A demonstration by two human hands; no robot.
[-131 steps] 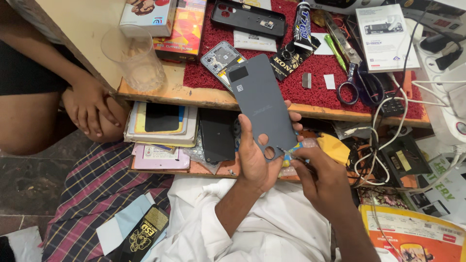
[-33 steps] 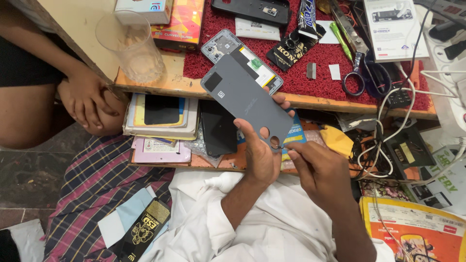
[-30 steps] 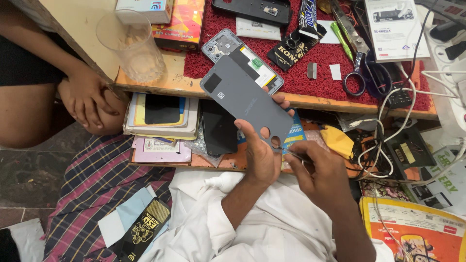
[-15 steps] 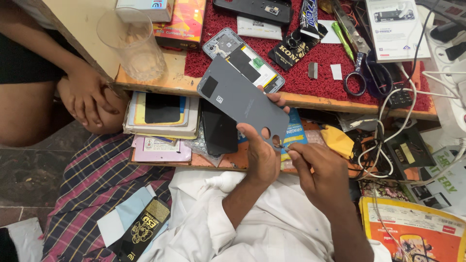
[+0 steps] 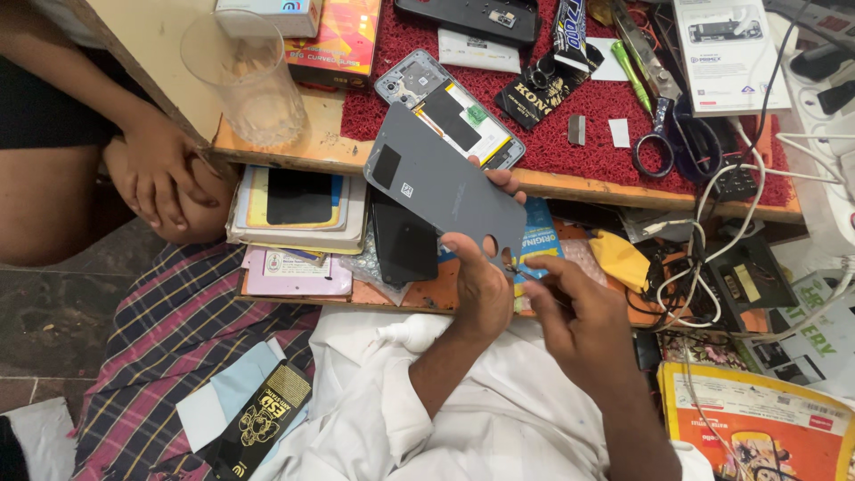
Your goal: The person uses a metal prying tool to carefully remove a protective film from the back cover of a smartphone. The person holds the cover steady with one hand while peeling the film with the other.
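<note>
My left hand [image 5: 481,283] holds a grey phone back cover [image 5: 441,191] by its lower end, thumb on the face, fingers behind. The cover tilts up and to the left over the table's edge. My right hand [image 5: 577,312] is just to its right, and its fingertips pinch at the cover's lower edge beside the round cutout. What lies between those fingertips is too small to make out. Behind the cover an opened phone [image 5: 450,111], insides showing, lies on a red mat [image 5: 552,151].
A glass tumbler [image 5: 245,76] stands at the wooden table's left edge. Another person's hand [image 5: 160,174] rests on a knee at left. Scissors [image 5: 677,142], a green screwdriver [image 5: 631,76] and packets lie on the mat. A lower shelf holds a black phone [image 5: 405,245], stacked booklets [image 5: 298,209] and cables [image 5: 712,267].
The back cover has swung from nearly upright to leaning left, its top end now lower and further left. My right hand stays at its lower edge.
</note>
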